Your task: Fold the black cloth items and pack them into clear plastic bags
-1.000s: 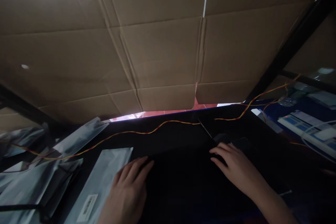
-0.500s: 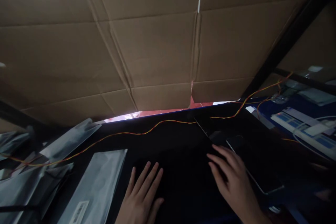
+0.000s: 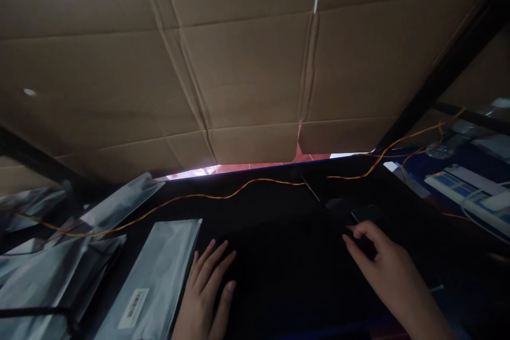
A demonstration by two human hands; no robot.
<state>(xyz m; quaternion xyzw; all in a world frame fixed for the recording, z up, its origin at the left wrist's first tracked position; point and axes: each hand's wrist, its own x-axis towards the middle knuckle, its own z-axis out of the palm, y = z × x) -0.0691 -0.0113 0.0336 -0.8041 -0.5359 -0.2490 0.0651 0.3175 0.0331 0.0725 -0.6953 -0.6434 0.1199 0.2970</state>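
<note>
My left hand (image 3: 207, 292) lies flat with fingers stretched out on a dark surface (image 3: 287, 265), beside a silvery foil bag (image 3: 155, 281) with a white label. My right hand (image 3: 382, 265) rests farther right on the same dark surface, its fingers curled at the near edge of a flat black device (image 3: 368, 215). In the dim light it is unclear whether they grip it.
A flattened cardboard sheet (image 3: 239, 64) hangs overhead. A twisted red-yellow wire (image 3: 223, 196) runs across the black bench. More foil bags (image 3: 59, 265) are piled at the left. A white and blue power strip (image 3: 466, 191) lies at the right.
My right hand has shifted to the right, towards the black device. My left hand has stayed flat, sliding slightly left towards the foil bag.
</note>
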